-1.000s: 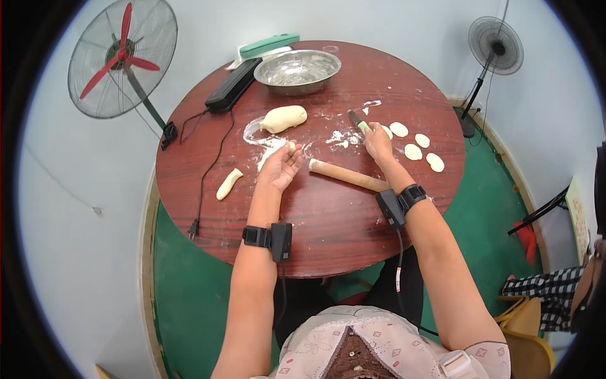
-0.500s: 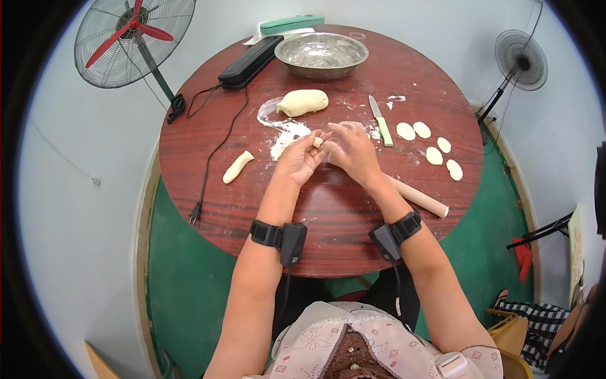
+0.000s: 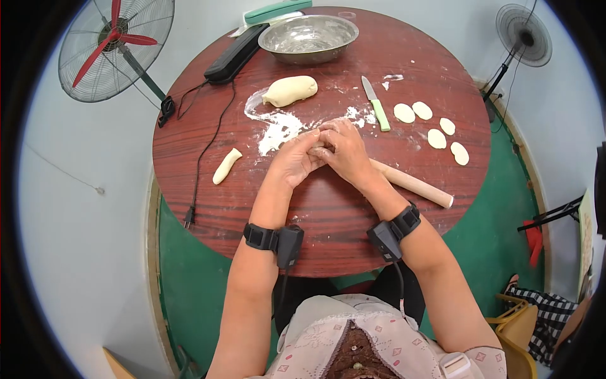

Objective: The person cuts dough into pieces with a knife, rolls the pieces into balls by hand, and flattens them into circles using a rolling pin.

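My left hand [image 3: 295, 158] and my right hand [image 3: 344, 149] meet over the middle of the round table [image 3: 278, 208]. Their fingers close round a small piece of dough, mostly hidden between them. A rolling pin [image 3: 413, 182] lies on the table, its near end beyond my right wrist and its other end under my right hand. White flour [image 3: 278, 131] is spread just past my left hand. Behind it sits a thick dough log [image 3: 290, 91], and a shorter dough strip [image 3: 227, 166] lies to the left. Several flat dough rounds [image 3: 437, 138] are at the right, near a green-handled knife [image 3: 376, 104].
A metal bowl [image 3: 308, 39] stands at the back, beside a black case [image 3: 237, 55] and a green case [image 3: 276, 11]. A black cable with a plug [image 3: 189, 216] runs down the left. Fans [image 3: 115, 36] stand beyond the table; part of a person shows at lower right.
My right hand has closed in against my left, and the small dough piece, visible between the fingers before, is now mostly covered. The whole view has shifted slightly.
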A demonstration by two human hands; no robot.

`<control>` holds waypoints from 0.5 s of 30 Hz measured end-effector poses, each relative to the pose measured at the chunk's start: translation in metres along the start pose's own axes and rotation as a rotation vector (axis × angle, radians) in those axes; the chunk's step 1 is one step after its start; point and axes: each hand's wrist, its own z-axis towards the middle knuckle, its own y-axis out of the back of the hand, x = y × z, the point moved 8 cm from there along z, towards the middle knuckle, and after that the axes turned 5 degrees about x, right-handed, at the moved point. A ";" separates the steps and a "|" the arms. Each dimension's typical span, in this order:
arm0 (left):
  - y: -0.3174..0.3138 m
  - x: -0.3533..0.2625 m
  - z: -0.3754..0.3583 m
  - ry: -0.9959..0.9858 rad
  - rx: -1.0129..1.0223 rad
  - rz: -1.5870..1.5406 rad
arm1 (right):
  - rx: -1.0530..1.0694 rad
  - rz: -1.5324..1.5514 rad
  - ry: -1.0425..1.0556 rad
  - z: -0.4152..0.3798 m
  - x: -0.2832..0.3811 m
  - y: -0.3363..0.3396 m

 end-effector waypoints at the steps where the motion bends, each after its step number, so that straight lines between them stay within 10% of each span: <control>1: -0.001 -0.001 -0.001 0.011 -0.012 0.015 | 0.015 0.000 0.002 0.000 -0.001 -0.001; 15: -0.008 -0.004 -0.006 0.112 0.116 0.191 | 0.343 0.357 -0.137 -0.001 -0.013 -0.009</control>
